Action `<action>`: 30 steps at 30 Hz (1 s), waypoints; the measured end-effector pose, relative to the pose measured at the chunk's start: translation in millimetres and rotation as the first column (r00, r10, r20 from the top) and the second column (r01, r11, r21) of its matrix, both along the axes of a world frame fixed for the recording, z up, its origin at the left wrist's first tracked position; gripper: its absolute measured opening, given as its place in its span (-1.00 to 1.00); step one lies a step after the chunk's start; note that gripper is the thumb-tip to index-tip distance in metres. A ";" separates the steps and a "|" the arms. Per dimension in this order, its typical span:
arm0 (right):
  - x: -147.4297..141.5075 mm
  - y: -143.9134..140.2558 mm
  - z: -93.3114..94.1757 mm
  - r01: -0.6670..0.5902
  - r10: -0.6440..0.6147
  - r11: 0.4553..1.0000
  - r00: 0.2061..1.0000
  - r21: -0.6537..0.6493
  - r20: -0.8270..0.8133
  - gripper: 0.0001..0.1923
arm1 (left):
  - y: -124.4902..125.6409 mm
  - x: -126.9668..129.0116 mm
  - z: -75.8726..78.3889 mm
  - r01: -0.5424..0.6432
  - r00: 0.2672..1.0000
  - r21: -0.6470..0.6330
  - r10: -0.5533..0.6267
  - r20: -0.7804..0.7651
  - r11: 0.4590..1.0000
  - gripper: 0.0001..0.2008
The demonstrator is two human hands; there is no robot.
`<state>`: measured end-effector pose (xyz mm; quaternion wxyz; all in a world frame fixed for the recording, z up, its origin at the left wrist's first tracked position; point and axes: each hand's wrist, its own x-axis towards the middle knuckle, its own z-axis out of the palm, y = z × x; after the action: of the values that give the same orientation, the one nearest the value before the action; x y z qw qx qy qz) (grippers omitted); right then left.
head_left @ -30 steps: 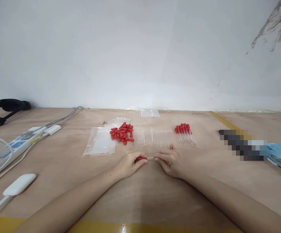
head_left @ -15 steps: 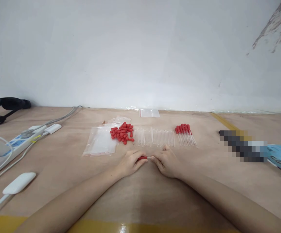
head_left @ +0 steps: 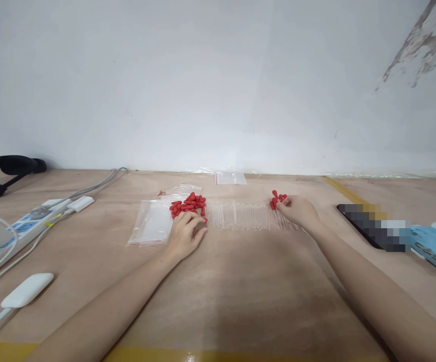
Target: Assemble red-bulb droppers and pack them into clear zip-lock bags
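our left hand (head_left: 185,232) rests fingers-down at the near edge of the loose red rubber bulbs (head_left: 188,203), fingers spread a little, gripping nothing that we can see. our right hand (head_left: 297,210) lies over the finished droppers (head_left: 278,201) at the right end of the row of clear glass tubes (head_left: 240,216), fingertips pinched narrow at a red-capped one. the tubes' long axes point away from us; the bulbs sit just left of that row on the plywood table (head_left: 240,291).

The blue packet (head_left: 434,249) at the right edge bears dark lettering, seemingly "C&S"; nothing else is legible.
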<state>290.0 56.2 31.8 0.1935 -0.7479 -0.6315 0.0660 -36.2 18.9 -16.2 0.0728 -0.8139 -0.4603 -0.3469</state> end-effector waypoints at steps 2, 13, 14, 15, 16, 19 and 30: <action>-1.1 6.0 -6.1 0.047 -0.046 0.999 0.997 -0.012 0.066 -0.73 | 0.7 -0.5 0.3 -0.043 0.998 0.019 0.043 -0.035 0.999 -0.85; -14.2 7.8 -27.9 0.056 -0.061 0.998 0.984 0.032 0.169 -0.68 | 3.4 -3.3 0.4 -0.161 0.979 0.048 0.165 -0.118 0.986 -0.83; -14.2 6.8 -27.7 0.049 -0.055 0.998 0.985 0.042 0.161 -0.69 | 3.9 -3.3 0.9 -0.161 0.979 0.051 0.166 -0.122 0.986 -0.83; -14.5 5.6 -27.5 0.036 -0.042 0.998 0.988 0.043 0.151 -0.69 | 4.8 -3.3 1.5 -0.159 0.978 0.055 0.165 -0.128 0.986 -0.82; -15.3 4.5 -27.4 0.020 -0.024 0.999 0.989 0.033 0.145 -0.70 | 6.1 -3.3 2.2 -0.155 0.977 0.059 0.162 -0.137 0.986 -0.81; -18.9 1.7 -27.4 -0.028 0.032 0.999 0.987 -0.033 0.158 -0.72 | 11.8 -3.8 4.1 -0.134 0.972 0.071 0.145 -0.183 0.988 -0.78; -25.2 10.8 -30.8 0.006 0.012 0.991 0.992 -0.137 0.129 -0.72 | 16.4 -0.1 8.2 -0.116 0.971 0.042 0.122 -0.207 0.992 -0.88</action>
<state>264.8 66.9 1.0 0.0999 -0.7614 -0.6377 0.0607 -36.3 35.3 -8.0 0.1536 -0.8157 -0.4927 -0.2614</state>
